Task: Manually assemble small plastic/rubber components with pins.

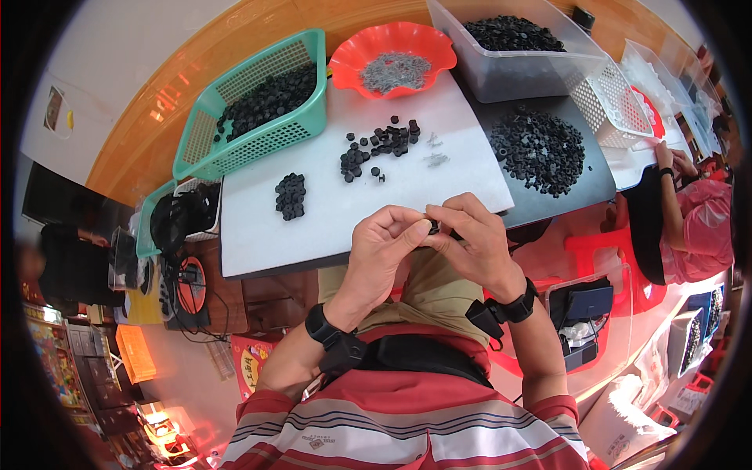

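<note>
Both my hands meet over the near edge of the white work surface (329, 243). Between the fingertips of my left hand (387, 247) and my right hand (475, 241) is a small black part (433, 227); the fingers cover most of it. Beyond them, loose black knob-like pieces (392, 139) lie scattered, and one (375, 171) sits by itself closer to my hands. Small piles of thin grey pieces (437, 160) rest to the right of these. Toward the left, several black pieces stand packed in a tight cluster (290, 196).
A green basket (205, 166) of black pieces stands at the back left. Beside it is a red scalloped bowl (341, 59) of grey pieces. A clear tub (509, 78) and a heap of black parts (540, 153) are on the right, where another person (693, 227) sits.
</note>
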### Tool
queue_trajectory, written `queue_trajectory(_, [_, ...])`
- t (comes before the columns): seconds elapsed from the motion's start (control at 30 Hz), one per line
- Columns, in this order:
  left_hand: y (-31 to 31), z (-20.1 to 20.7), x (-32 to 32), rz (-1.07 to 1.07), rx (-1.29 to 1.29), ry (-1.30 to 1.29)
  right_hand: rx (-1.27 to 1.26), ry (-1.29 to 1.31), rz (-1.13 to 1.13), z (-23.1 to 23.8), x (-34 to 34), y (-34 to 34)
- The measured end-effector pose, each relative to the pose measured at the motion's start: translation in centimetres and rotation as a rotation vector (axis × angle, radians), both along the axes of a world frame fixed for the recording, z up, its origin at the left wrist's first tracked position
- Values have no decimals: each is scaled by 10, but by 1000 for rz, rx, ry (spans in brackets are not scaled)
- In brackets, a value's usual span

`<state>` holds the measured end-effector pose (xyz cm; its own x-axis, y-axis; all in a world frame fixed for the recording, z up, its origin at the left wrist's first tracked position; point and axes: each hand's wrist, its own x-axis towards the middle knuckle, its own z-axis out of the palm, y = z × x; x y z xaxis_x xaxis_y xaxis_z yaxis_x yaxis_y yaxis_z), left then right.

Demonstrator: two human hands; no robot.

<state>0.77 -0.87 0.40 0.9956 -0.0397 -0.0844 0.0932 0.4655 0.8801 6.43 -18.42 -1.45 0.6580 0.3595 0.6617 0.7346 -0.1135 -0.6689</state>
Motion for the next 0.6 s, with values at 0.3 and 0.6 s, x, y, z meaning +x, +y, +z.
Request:
queue_trajectory(0.3, [3, 3, -5, 0, 19, 20, -139, -100, -52, 9, -2, 1])
queue_trajectory(0.6, [11, 4, -7, -34, 60, 10, -161, -59, -14, 11, -4, 5])
